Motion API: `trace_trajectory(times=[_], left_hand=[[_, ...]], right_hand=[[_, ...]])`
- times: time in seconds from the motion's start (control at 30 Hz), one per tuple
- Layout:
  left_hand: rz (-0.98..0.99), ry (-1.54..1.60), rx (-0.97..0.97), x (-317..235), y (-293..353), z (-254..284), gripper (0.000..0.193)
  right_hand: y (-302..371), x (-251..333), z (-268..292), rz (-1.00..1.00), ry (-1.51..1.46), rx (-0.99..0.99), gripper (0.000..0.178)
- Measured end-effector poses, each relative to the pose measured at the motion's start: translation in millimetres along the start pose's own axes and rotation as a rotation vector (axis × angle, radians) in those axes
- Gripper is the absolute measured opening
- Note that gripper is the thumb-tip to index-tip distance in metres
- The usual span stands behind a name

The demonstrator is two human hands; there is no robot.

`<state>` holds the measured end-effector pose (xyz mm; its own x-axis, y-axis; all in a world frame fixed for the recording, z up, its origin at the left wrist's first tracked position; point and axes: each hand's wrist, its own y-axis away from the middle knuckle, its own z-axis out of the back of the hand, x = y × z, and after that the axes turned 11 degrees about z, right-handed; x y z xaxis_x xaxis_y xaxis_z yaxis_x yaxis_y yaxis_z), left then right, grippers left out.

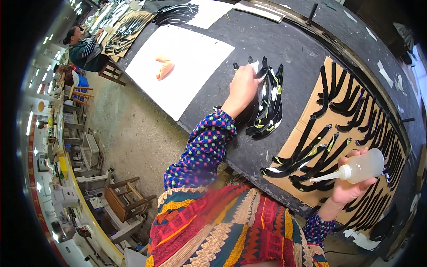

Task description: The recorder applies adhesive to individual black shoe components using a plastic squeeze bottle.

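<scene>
Gripping a translucent squeeze bottle [362, 166], the right hand [351, 184] is hovering over black curved strips on a cardboard sheet [291, 142] near the table's edge. Left hand [242, 86] is pressing flat on a fanned strip stack [267, 100]; bare dark tabletop [267, 40] is lying beyond.

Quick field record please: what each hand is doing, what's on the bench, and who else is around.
left hand: pressing on a fanned stack of black curved strips
right hand: holding a clear squeeze bottle, nozzle toward more strips on a cardboard sheet
bench: dark top, white paper sheet with an orange item
other person: seated farther along the bench
</scene>
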<state>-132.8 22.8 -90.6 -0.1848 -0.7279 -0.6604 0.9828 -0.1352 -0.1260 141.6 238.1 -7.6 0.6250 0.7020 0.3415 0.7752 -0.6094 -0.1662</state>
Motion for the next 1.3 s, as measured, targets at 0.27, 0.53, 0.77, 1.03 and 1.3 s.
trace_trajectory(times=[0.27,0.53,0.77,1.03,1.3], left_hand=[[-0.118,0.242,0.143,-19.6,7.2,39.4,0.017],[0.221,0.968,0.683,-37.9,29.0,123.5,0.026],[0.402,0.771,0.942,-45.6,59.5,159.8,0.018],[0.492,0.788,1.125,-37.7,68.0,171.2,0.019],[0.464,0.838,1.170,-37.3,70.7,171.6,0.018]], right_hand=[[-4.8,-11.5,-4.4,-0.017,0.113,-0.062,0.076],[-25.4,-39.5,-36.7,-0.097,-0.027,0.168,0.073],[-35.7,-60.8,-71.6,-0.007,0.163,0.280,0.084],[-35.1,-77.0,-99.8,0.303,0.811,0.279,0.097],[-32.9,-80.5,-103.3,0.281,0.854,0.307,0.096]])
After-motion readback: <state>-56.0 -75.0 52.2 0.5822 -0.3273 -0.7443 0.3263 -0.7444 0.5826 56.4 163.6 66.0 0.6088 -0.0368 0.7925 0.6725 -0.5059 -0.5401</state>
